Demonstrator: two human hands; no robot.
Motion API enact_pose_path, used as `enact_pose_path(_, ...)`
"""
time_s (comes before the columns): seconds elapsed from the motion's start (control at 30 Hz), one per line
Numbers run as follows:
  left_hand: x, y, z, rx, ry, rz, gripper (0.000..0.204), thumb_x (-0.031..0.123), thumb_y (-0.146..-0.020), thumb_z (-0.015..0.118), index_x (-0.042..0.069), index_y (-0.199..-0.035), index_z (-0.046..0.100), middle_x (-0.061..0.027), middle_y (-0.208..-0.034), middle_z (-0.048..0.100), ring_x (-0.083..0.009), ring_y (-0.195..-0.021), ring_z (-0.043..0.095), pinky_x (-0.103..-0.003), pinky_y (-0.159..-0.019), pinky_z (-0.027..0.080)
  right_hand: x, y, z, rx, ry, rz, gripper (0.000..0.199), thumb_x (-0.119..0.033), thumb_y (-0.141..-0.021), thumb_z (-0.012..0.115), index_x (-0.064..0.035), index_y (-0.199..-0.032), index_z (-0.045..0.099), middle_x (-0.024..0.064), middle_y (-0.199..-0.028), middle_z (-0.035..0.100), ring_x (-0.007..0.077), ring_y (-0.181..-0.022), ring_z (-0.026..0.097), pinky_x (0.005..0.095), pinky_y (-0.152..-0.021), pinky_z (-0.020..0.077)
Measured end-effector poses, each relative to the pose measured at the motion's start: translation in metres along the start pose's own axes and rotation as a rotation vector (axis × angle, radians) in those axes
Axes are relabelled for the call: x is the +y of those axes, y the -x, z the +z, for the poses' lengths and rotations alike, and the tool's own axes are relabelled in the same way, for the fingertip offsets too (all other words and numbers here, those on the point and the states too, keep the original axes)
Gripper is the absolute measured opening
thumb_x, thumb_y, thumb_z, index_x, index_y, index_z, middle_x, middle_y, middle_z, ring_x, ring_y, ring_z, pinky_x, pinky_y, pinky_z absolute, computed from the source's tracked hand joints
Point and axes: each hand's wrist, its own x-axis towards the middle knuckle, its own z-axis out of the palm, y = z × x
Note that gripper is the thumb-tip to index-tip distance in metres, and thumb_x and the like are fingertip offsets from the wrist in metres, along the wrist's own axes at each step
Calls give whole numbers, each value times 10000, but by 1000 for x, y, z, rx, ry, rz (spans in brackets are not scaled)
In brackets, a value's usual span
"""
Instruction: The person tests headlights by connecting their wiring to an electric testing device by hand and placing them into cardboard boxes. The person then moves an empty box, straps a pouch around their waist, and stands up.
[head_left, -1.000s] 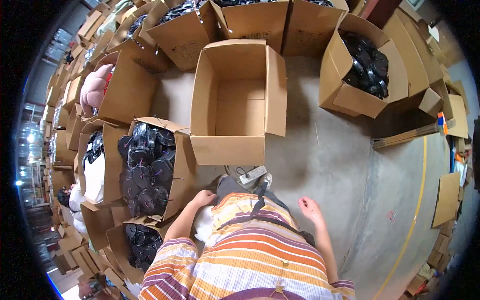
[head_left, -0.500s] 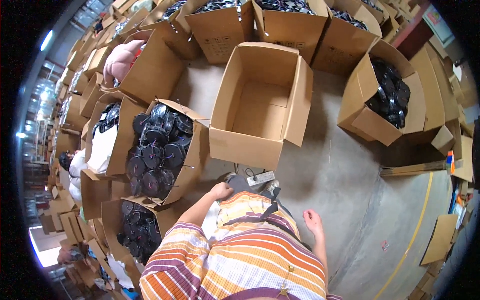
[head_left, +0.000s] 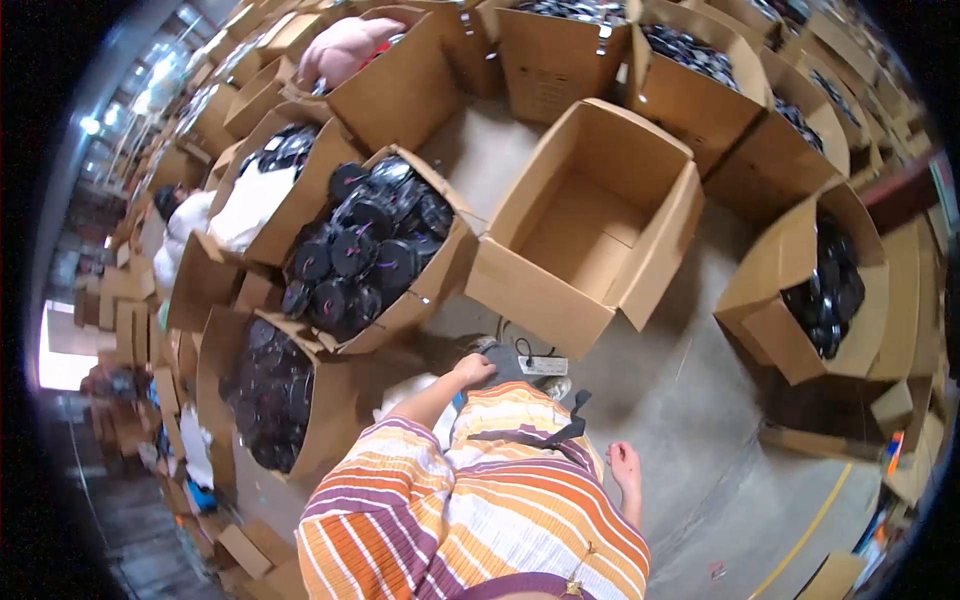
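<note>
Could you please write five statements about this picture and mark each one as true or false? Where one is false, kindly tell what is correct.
1. The left hand grips the rim of a carton. False: it is at the dark trousers.
2. The right hand is beside the striped top. True.
3. The large carton directly in front of the person is full of black parts. False: its bare cardboard bottom shows.
4. Black round parts fill an open carton on the person's left. True.
5. The yellow line runs along the person's left. False: it is on the right.
</note>
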Motion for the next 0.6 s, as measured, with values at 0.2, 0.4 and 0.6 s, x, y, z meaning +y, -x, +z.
enact_pose_path(0.2, -9, 22, 5, 83, 114, -155, 292, 303, -612, 462, 75, -762, 565, -141, -781, 531, -264, -733, 514, -323, -666, 399, -34, -5, -6, -138, 140, -79, 241, -225, -725, 423, 3, -738, 500, 95, -612, 530, 152, -567, 509, 255, -537, 388)
enact_pose_path(0.4, -47, 47, 26, 224, 419, -251, 232, 275, -618, 473, 93, -712, 582, -103, -725, 554, -220, -677, 528, -300, -637, 405, -60, -26, -5, -275, 267, -215, 239, -229, -722, 423, -5, -747, 501, 91, -623, 530, 163, -573, 508, 256, -539, 390)
enact_pose_path(0.6, -65, 56, 46, 346, 640, -334, 222, 269, -616, 480, 88, -692, 584, -96, -704, 557, -205, -662, 527, -288, -618, 404, -51, -78, -2, -305, 294, -301, 224, -218, -719, 424, -13, -756, 507, 97, -626, 528, 168, -571, 504, 262, -530, 386)
